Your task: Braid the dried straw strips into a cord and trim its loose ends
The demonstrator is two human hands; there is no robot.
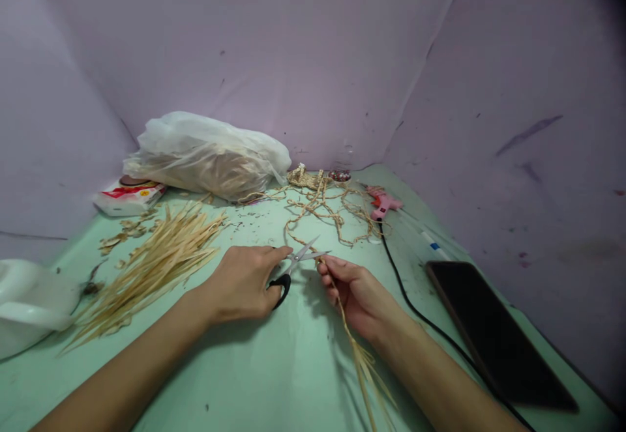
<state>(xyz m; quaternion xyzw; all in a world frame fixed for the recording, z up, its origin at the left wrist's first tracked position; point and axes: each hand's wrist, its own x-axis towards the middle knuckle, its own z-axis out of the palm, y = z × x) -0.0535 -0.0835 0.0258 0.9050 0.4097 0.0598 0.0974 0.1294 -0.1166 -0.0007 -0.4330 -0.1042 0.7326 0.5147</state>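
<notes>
My left hand (247, 282) is closed around the black handles of a pair of scissors (296, 259), whose blades are spread apart and point toward my right hand. Between the thumb and fingers of my right hand (355, 288) is pinched a twisted straw cord (345, 321). Its loose strands fan out toward the near edge of the view. The blade tips lie close to the cord at my right fingertips; whether they touch it I cannot tell. Farther back, a long braided cord (337, 217) lies in loops on the table.
Dry straw strips (166, 249) lie in a pile at left, near a white container (34, 302). Behind are a plastic bag (210, 152), a small box (130, 199) and a woven piece (306, 176). At right are a pink glue gun (385, 204), its black cable (405, 295) and a phone (493, 328).
</notes>
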